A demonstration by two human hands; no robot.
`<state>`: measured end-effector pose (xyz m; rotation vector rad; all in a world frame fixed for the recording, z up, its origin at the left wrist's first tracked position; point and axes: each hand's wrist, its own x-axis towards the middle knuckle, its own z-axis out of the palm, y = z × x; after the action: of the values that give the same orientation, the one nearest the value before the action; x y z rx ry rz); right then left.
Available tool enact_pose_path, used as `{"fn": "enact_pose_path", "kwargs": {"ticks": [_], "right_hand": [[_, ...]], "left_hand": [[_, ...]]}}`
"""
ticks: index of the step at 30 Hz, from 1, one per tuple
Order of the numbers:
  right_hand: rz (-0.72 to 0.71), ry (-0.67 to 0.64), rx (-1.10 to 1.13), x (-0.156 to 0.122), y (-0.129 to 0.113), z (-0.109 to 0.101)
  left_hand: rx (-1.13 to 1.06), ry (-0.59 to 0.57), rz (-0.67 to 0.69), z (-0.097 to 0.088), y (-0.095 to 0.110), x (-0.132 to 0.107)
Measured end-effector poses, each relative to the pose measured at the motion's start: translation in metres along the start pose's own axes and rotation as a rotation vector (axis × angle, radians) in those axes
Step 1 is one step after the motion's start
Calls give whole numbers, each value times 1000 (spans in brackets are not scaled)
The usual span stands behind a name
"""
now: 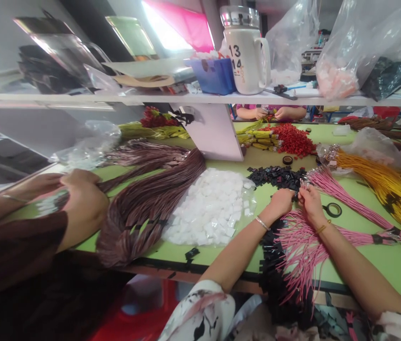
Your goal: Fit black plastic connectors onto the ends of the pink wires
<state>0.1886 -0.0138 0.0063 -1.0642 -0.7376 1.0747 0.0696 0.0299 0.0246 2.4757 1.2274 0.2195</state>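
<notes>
In the head view, the left hand and right hand meet almost fingertip to fingertip: the left's fingers are pressed together, apparently on a small black piece largely hidden by them, and the right's thumb and fingers pinch the pale tip of one of the pink wires, which fan out toward six o'clock from the hands. Each wire looks light, limp and smooth, likely to slide or tangle, so it is best held close behind its tip; the black pieces seem light, stiff and small, best gripped by their sides. Black pieces lie in a loose, angular heap at eleven o'clock, and glossy white blocks on clear film at nine. Beyond these lie supple brown wires; a ring-shaped tape roll sits at three, slick yellow wires beyond it.
</notes>
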Motion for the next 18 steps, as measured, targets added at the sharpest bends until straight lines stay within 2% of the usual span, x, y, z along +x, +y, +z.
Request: {"fn": "enact_pose_path", "kwargs": {"ticks": [3,6,9,11,14,18], "right_hand": [[34,-42,-40,-1,-2,0],[40,-56,-101,-2,-4,0],[-11,-89,-172,-2,-6,0],[-46,-117,-214,-2,-7,1],[-55,-117,-268,-4,-9,2],[-35,-103,-314,-7,-9,3]], "left_hand": [[-168,107,-1,2,-8,-3],[-620,210,-114,4,-19,-5],[-1164,186,-224,1,-26,-8],[-1417,145,-236,-3,-28,-12],[-1611,69,-232,-8,-30,-19],[-1686,25,-216,-11,-32,-23]]}}
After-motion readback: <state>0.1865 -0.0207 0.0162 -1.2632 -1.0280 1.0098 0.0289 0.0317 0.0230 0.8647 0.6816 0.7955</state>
